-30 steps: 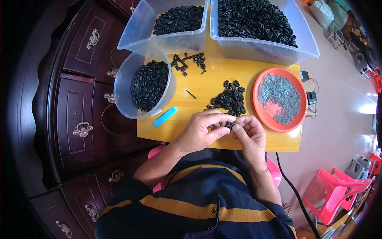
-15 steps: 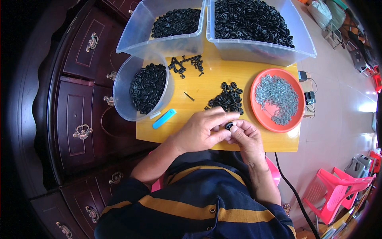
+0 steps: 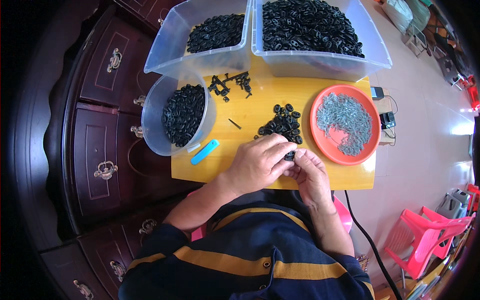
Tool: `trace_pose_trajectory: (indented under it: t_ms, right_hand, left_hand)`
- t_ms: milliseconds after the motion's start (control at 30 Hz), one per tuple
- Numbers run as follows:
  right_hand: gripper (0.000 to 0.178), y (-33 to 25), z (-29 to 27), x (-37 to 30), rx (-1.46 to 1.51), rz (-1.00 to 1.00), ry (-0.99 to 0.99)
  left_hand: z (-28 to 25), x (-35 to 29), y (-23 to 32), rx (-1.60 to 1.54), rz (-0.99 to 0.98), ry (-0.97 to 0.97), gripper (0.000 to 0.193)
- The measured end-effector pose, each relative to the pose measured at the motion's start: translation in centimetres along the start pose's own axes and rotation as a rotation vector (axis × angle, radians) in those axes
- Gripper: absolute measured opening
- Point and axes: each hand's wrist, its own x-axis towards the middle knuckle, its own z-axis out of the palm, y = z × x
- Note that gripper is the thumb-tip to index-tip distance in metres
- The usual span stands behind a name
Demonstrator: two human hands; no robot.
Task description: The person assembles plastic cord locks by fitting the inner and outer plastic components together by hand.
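Observation:
Over the near edge of the yellow table, both of my hands meet at a small black oval plastic piece. My left hand pinches it from the left, its fingers curled and partly covering it. From the other side, the thumb and fingertips of my right hand close on the same piece. Whether a tiny metal part is also between the fingers is hidden. Just beyond the hands lies a loose pile of similar black oval pieces. An orange-red plate to the right carries many small silvery metal pieces.
A clear tub of black pieces stands left, beside a blue flat-handled tool and a thin dark sliver. Black scraps lie farther back. Two clear bins of black pieces line the far side. Dark drawers flank the left.
My fingers have shifted around the black oval piece, and it has turned and is more covered. The whole view has moved slightly; the things on the table stay in place.

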Motion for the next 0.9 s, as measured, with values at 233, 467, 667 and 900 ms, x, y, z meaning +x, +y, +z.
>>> trace_pose_trajectory:
  t_ms: [233, 467, 667, 900]
  right_hand:
    - [0.016, 0.61, -0.34, 0.01, -0.026, -0.049, -0.03]
    - [0.014, 0.73, 0.24, 0.07, -0.042, -0.135, 0.034]
    - [0.014, 0.92, 0.18, -0.23, -0.077, -0.167, 0.056]
    - [0.017, 0.95, 0.37, -0.32, -0.154, -0.21, 0.082]
  left_hand:
    - [-0.22, 0.08, -0.26, -0.045, -0.006, -0.051, 0.033]
    - [0.07, 0.35, -0.71, -0.103, 0.01, -0.043, 0.031]
    - [0.05, 0.53, -0.38, -0.116, 0.053, 0.0, 0.024]
    - [-0.64, 0.47, -0.01, -0.108, 0.018, -0.014, 0.019]
